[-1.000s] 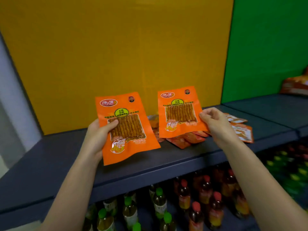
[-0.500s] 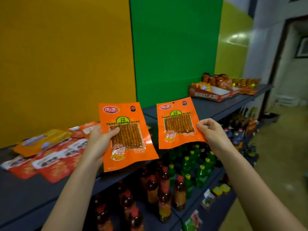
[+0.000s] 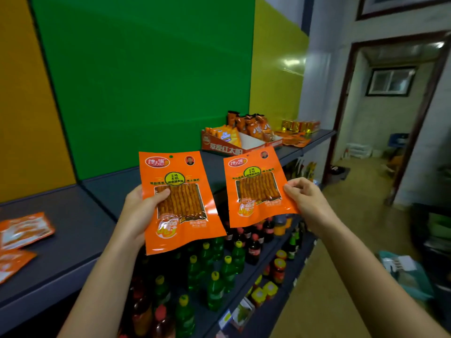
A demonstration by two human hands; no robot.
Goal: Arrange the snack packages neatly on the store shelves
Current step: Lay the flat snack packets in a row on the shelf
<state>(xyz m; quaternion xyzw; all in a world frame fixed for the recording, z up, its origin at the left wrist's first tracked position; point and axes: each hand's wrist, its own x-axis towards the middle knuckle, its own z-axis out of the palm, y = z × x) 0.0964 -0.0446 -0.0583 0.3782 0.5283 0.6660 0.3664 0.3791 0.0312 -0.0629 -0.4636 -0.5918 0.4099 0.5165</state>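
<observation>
Head: packets (image 3: 181,215) between thumbs (image 3: 162,193) and fingers (image 3: 296,184)

Fingers of the left hand (image 3: 136,211) are hidden behind its packet (image 3: 180,208); loose packets (image 3: 23,230) near the shelf's (image 3: 80,223) front edge are cropped, seemingly blurred.

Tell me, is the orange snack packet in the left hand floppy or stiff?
Probably fairly stiff: the packet stands flat though the left hand holds only one edge. Likely light, since a thumb pinch carries it. Its glossy film may be slippery.
</observation>
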